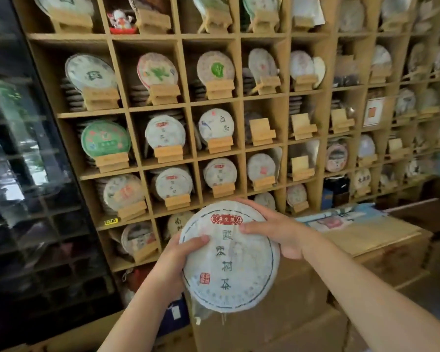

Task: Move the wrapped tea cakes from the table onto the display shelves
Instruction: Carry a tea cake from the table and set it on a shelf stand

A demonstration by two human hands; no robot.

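Note:
A round tea cake (235, 265) in white paper, with a red label and dark characters, is held up in front of the wooden display shelves (188, 105). My left hand (174, 260) grips its left edge, thumb across the face. My right hand (277, 228) holds the upper right edge, fingers curled over the rim. Most shelf compartments hold wrapped tea cakes on small wooden stands. Several stands, such as one (261, 132) in the middle row, another (301, 127) beside it, and one (300, 167) below, carry no cake.
Cardboard boxes (277, 313) are stacked below the cake and to the right. Wrapped packets (341, 217) lie on a box top at right. A dark glass cabinet (23, 174) stands at the left. A red and white teapot (120, 20) sits in a top compartment.

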